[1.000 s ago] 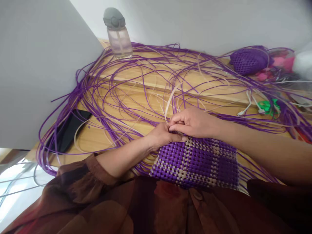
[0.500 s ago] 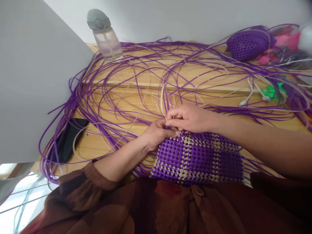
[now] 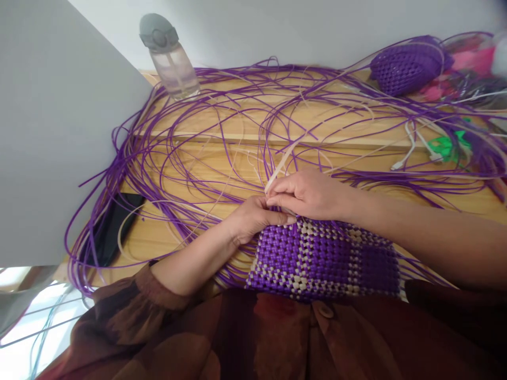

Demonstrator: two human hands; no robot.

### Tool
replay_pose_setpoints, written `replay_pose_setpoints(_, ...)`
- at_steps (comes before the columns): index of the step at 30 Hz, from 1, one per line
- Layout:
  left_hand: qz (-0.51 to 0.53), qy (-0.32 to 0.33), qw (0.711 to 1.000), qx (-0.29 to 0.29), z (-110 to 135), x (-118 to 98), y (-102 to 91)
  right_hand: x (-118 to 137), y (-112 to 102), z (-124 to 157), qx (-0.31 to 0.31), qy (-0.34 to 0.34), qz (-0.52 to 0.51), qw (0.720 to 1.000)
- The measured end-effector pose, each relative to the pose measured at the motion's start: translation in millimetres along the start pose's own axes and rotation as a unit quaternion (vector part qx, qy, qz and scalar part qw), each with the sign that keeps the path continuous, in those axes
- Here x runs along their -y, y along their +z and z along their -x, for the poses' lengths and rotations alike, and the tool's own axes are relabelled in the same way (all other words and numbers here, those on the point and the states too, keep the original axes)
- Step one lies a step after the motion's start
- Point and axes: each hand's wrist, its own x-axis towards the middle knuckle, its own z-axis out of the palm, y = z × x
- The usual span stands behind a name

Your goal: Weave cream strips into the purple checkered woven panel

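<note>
A woven panel (image 3: 328, 258) of purple and beige plastic strips lies against my body at the table's near side. My left hand (image 3: 257, 216) is closed on its upper left corner, thumb pressed along the woven edge. Right beside it, my right hand (image 3: 299, 195) pinches a beige strip (image 3: 279, 168) that rises from its fingertips and leans to the upper right. The fingertips of both hands nearly meet, and they hide the spot where the strip enters the weave. Long loose purple strips (image 3: 178, 132) fan out from the panel over the table.
On the wooden table (image 3: 222, 163) stands a clear bottle (image 3: 174, 68) with a grey lid, back left. A dark flat object (image 3: 119, 227) lies under strips at left. At right are a purple woven piece (image 3: 407, 66), a white cable (image 3: 406, 153) and green scraps (image 3: 451, 146).
The beige strip at my right fingertips has swung from nearly upright to slanting right. My right hand has shifted slightly left; my left hand stays at the corner.
</note>
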Motion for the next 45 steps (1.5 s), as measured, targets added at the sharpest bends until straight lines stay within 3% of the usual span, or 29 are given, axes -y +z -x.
replay_pose_setpoints(5,-0.001,0.069,0.997,-0.032,-3.3,7.8,2.3,7.5,4.7,-4.5,-0.02,-0.052,-0.026,0.998)
replay_pose_setpoints(10,0.027,0.065,0.996,-0.058,-0.3,12.2,9.5,8.7,10.5,-10.9,-0.004,0.002,-0.024,1.0)
replay_pose_setpoints(16,0.101,0.093,0.989,-0.047,1.8,12.9,15.9,6.8,7.7,-15.9,0.011,0.066,-0.055,0.996)
replay_pose_setpoints(18,0.103,0.081,0.991,-0.033,0.8,14.4,13.6,13.2,3.5,-10.4,-0.031,0.081,-0.035,0.996)
replay_pose_setpoints(21,0.098,0.049,0.994,-0.007,0.7,15.1,9.6,27.1,-3.8,11.3,-0.172,0.054,0.026,0.983)
replay_pose_setpoints(23,0.093,0.024,0.995,-0.008,2.0,13.2,8.4,32.5,-4.4,31.8,-0.221,0.038,0.061,0.973)
replay_pose_setpoints(27,0.07,-0.013,0.997,-0.017,5.6,6.5,8.5,26.3,13.6,67.0,-0.182,0.1,0.039,0.977)
replay_pose_setpoints(31,0.05,-0.006,0.999,-0.006,7.1,3.1,7.5,19.5,33.2,80.4,-0.211,0.14,0.02,0.967)
replay_pose_setpoints(39,0.015,0.033,0.999,0.0,7.1,2.8,6.2,25.2,25.9,74.1,-0.175,0.188,-0.004,0.966)
replay_pose_setpoints(45,-0.001,0.036,0.999,-0.001,2.9,5.7,2.8,20.8,30.8,64.1,-0.198,0.217,-0.078,0.953)
